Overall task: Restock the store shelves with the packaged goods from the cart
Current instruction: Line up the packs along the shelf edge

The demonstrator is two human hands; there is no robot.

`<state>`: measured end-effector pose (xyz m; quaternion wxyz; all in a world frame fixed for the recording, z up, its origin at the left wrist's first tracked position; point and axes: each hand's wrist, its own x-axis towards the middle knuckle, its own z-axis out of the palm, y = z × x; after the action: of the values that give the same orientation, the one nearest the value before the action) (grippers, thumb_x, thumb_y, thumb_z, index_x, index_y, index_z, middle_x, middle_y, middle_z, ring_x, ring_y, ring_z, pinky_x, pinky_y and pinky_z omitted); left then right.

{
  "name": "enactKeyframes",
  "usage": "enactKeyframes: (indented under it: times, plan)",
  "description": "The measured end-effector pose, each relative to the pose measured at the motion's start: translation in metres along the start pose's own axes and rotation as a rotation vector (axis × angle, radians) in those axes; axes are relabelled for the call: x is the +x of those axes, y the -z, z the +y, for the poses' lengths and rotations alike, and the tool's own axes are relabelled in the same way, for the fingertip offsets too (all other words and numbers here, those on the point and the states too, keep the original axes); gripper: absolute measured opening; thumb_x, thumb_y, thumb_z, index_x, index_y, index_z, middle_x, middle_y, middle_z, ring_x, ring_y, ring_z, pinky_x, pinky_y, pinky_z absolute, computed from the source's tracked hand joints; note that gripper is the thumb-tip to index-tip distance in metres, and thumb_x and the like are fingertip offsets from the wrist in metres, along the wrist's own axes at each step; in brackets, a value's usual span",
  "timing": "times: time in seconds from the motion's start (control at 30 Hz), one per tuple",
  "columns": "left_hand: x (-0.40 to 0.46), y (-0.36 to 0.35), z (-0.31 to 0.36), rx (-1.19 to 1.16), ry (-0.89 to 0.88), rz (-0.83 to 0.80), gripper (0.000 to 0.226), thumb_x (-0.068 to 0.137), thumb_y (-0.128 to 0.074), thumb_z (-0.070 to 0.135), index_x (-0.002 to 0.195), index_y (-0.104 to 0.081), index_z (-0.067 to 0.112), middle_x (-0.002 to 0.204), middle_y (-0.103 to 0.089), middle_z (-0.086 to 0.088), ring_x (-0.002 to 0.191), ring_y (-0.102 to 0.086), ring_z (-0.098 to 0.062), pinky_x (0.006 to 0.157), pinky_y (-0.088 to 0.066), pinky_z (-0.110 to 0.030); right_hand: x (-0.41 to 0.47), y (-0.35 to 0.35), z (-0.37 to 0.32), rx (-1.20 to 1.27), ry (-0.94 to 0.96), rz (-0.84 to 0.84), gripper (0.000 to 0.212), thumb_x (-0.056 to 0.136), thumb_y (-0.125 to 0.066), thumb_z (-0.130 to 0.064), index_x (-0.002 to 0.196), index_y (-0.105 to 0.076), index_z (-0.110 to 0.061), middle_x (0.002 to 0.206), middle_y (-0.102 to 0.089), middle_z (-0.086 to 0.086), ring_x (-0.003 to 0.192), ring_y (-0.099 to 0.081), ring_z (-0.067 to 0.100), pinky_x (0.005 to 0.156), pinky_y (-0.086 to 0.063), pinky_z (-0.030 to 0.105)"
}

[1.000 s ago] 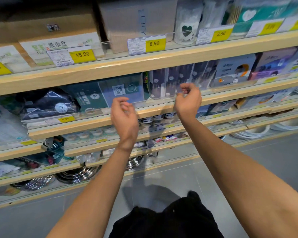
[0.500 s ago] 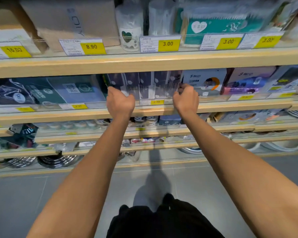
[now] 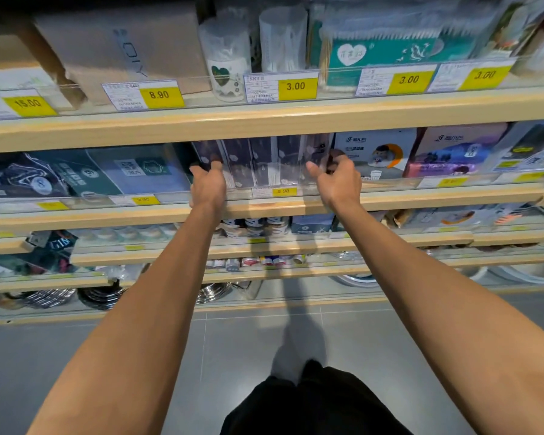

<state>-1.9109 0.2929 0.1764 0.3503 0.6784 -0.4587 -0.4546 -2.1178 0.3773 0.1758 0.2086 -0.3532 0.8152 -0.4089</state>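
Curled fingers of the left hand and right hand seem — through blur — clamped on the ends of the row of dark clear-wrapped upright packets on the second wooden shelf, best squared evenly behind the rail.

The fingertips of the left hand and the right hand curl over the clear shelf guard among the dark packets, so the grip itself is hidden. Print on the packets is too blurred to read. The price tag below them is small and smeared. The far-right goods run off the edge. Top-shelf boxes are cut off above.
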Motion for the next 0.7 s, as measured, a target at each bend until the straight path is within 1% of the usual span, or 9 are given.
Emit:
enactKeyframes:
  times: [0.07,0.17,0.27,0.33,0.43,0.5,0.53,0.6,0.7]
  plan:
    - [-0.001,0.000,-0.005,0.053,-0.040,0.028,0.063,0.091,-0.031,0.050,0.142,-0.030,0.013,0.139,-0.051,-0.013,0.126,-0.047,-0.036,0.109,-0.034,-0.055,-0.001,0.003,0.003,-0.011,0.034,0.031,0.056,0.088,-0.063,-0.054,0.118,-0.060,-0.006,0.105,-0.070,0.008,0.103,-0.063,0.029,0.086,-0.048,0.036]
    - [-0.005,-0.002,-0.016,0.131,-0.135,0.130,0.054,0.097,-0.028,0.055,0.130,-0.040,0.014,0.131,-0.057,-0.014,0.120,-0.052,-0.036,0.105,-0.039,-0.054,-0.007,0.006,0.006,-0.022,0.095,0.080,0.054,0.091,-0.058,-0.056,0.114,-0.060,-0.008,0.096,-0.072,0.005,0.094,-0.066,0.025,0.077,-0.046,0.034]
    - [-0.009,-0.006,-0.024,0.168,-0.207,0.261,0.056,0.098,-0.029,0.057,0.126,-0.048,0.012,0.124,-0.062,-0.013,0.116,-0.055,-0.036,0.102,-0.041,-0.053,-0.014,0.005,0.008,-0.019,0.146,0.103,0.048,0.091,-0.057,-0.057,0.109,-0.063,-0.013,0.091,-0.074,0.003,0.088,-0.068,0.023,0.077,-0.054,0.039]
    - [-0.015,-0.013,-0.024,0.183,-0.221,0.348,0.057,0.099,-0.034,0.054,0.132,-0.050,0.009,0.125,-0.062,-0.011,0.118,-0.054,-0.034,0.101,-0.042,-0.051,-0.014,0.008,0.010,-0.023,0.162,0.086,0.047,0.090,-0.058,-0.056,0.111,-0.063,-0.015,0.091,-0.074,0.001,0.089,-0.069,0.022,0.080,-0.055,0.040]
    - [-0.032,-0.028,-0.017,0.051,-0.185,0.456,0.052,0.099,-0.046,0.044,0.138,-0.047,0.010,0.135,-0.056,-0.008,0.128,-0.047,-0.029,0.104,-0.040,-0.044,-0.012,0.016,0.015,-0.048,0.165,0.067,0.045,0.089,-0.063,-0.051,0.116,-0.066,-0.016,0.093,-0.075,-0.001,0.091,-0.069,0.019,0.081,-0.055,0.036]
    - [-0.052,-0.042,-0.011,-0.115,-0.174,0.545,0.038,0.098,-0.054,0.032,0.129,-0.049,0.010,0.129,-0.054,-0.007,0.123,-0.045,-0.024,0.101,-0.038,-0.037,-0.010,0.023,0.022,-0.011,0.138,0.121,0.033,0.089,-0.067,-0.040,0.111,-0.068,-0.016,0.084,-0.071,-0.004,0.084,-0.068,0.016,0.075,-0.053,0.031]
    - [-0.064,-0.050,-0.010,-0.170,-0.216,0.585,0.030,0.096,-0.054,0.026,0.121,-0.051,0.009,0.122,-0.054,-0.008,0.115,-0.048,-0.024,0.097,-0.040,-0.037,-0.008,0.028,0.028,0.028,0.109,0.169,0.024,0.089,-0.069,-0.032,0.106,-0.067,-0.016,0.078,-0.068,-0.006,0.079,-0.066,0.014,0.072,-0.050,0.028]
    - [-0.093,-0.075,-0.010,-0.202,-0.386,0.546,0.017,0.094,-0.050,0.021,0.106,-0.052,0.009,0.104,-0.056,-0.008,0.097,-0.053,-0.025,0.087,-0.047,-0.040,-0.007,0.043,0.040,0.096,0.028,0.287,0.011,0.090,-0.067,-0.020,0.100,-0.066,-0.018,0.074,-0.064,-0.007,0.073,-0.063,0.012,0.069,-0.048,0.026]
    - [-0.134,-0.124,-0.008,-0.126,-0.590,0.234,0.015,0.098,-0.047,0.022,0.098,-0.060,0.015,0.092,-0.063,0.000,0.083,-0.058,-0.016,0.074,-0.050,-0.037,0.002,0.071,0.066,0.131,-0.057,0.439,0.011,0.089,-0.062,-0.014,0.096,-0.067,-0.020,0.087,-0.069,0.000,0.082,-0.065,0.017,0.073,-0.050,0.026]
